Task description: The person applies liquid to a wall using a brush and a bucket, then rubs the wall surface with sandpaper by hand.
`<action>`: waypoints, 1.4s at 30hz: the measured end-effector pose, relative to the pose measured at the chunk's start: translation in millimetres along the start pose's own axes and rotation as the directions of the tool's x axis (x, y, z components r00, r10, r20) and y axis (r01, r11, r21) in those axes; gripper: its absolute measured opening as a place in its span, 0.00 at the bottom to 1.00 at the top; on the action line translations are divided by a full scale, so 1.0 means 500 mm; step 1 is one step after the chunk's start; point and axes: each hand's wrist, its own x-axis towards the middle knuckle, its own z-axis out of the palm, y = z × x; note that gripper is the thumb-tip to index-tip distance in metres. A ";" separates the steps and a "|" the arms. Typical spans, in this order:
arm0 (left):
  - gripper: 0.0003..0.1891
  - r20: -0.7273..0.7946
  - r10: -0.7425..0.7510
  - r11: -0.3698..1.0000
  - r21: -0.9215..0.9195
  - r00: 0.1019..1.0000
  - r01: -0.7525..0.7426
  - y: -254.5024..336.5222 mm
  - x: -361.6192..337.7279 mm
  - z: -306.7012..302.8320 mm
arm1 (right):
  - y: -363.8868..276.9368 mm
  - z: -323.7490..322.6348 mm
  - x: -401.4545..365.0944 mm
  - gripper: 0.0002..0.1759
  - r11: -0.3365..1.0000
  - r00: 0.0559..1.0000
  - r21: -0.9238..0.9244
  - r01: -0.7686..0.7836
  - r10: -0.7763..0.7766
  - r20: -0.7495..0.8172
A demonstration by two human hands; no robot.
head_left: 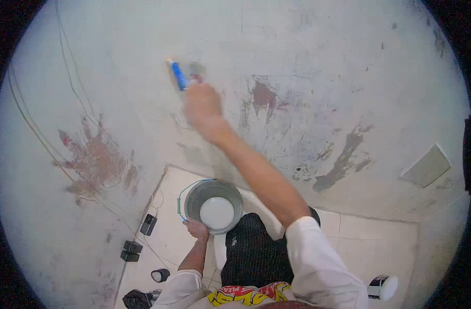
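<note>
Wall [318, 51], right hand [203, 105] aloft (blue tool [177, 75]).

Sleeves [320, 257]: white, I'm seeing now.
Front print [248, 295]: red and yellow, lettered.
Trousers [253, 250]: black, finely striped, small white logo [234, 241].

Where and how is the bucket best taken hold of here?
Probably by the green grip on its handle, coming from the left: the handle leans out to that side, away from the white liquid in the open bucket. The left hand is at the near-left rim, just below the grip.
</note>
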 end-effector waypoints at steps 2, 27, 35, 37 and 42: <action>0.23 0.010 -0.023 1.000 0.006 1.000 0.023 0.005 -0.011 -0.004 | 0.058 -0.106 -0.048 0.13 0.996 0.996 -0.073 -0.059 0.054 -0.075; 0.17 -0.129 0.208 0.972 0.140 0.970 -0.190 -0.134 0.080 0.132 | 0.333 -0.769 -0.427 0.12 0.243 0.597 -0.545 -0.802 0.329 -0.732; 0.15 0.021 0.276 0.961 -0.012 0.961 -0.276 -0.162 0.109 0.138 | 0.086 -0.416 -0.251 0.22 0.644 0.940 -0.707 -0.292 0.056 -0.337; 0.19 0.052 0.433 0.886 0.158 0.900 -0.435 -0.178 0.120 0.146 | 0.055 -0.325 -0.227 0.22 0.855 0.975 -0.506 -0.112 -0.004 -0.222; 0.30 0.178 0.135 0.990 0.017 0.975 -0.141 -0.109 0.065 0.077 | 0.097 -0.070 -0.172 0.13 0.974 0.954 -0.179 0.140 -0.181 -0.239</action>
